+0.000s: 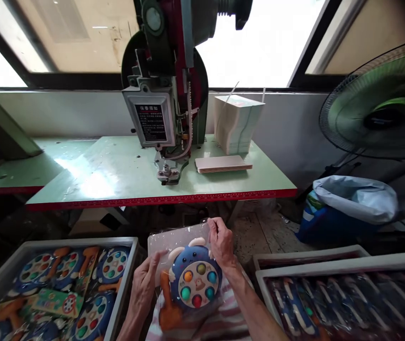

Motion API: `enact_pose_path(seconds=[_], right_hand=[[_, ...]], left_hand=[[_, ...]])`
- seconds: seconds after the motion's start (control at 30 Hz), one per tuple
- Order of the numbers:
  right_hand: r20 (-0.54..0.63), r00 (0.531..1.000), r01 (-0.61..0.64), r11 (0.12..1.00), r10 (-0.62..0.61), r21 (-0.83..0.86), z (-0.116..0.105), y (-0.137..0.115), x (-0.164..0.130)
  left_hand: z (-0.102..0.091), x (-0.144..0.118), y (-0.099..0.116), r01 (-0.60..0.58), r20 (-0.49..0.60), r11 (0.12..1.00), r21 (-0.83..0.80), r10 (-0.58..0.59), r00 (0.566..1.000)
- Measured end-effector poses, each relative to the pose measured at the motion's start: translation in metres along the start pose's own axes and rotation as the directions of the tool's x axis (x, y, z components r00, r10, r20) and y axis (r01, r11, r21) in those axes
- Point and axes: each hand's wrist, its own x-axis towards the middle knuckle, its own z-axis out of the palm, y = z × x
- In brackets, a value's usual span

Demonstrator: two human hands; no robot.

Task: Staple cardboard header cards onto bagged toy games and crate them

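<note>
Over my lap is a clear plastic bag (202, 231) holding a blue animal-faced toy (192, 256) with white ears and coloured round buttons. An orange toy hammer (167, 303) lies along the toy's left side. Behind the ears, a pale grey card (161, 240) shows at the top of the bag. My right hand (222, 242) pinches the bag's upper right corner with its fingers closed. My left hand (144, 279) grips the left edge, thumb on the front and the other fingers partly hidden.
A stapling machine (152, 121) stands on the green table (117, 175), beside a flat card stack (223, 164) and a tall strapped stack (238, 125). A left crate (134, 246) and a right crate (312, 267) hold bagged toys. A fan (383, 113) and a lined sack (351, 203) are right.
</note>
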Motion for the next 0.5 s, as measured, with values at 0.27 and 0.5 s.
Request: enact_pose_path(seconds=[0.27,0.5], right_hand=[[-0.042,0.996,-0.071,0.989,0.077,0.129,0.016,-0.011,0.007],[-0.111,0.994,0.019,1.0,-0.016,0.023,0.023,-0.005,0.005]], left_hand=[[-0.017,0.019,0.008,-0.091,-0.159,0.996,0.008,0.091,0.983],[-0.026,0.026,0.011,-0.188,-0.227,0.982,0.018,0.187,0.956]])
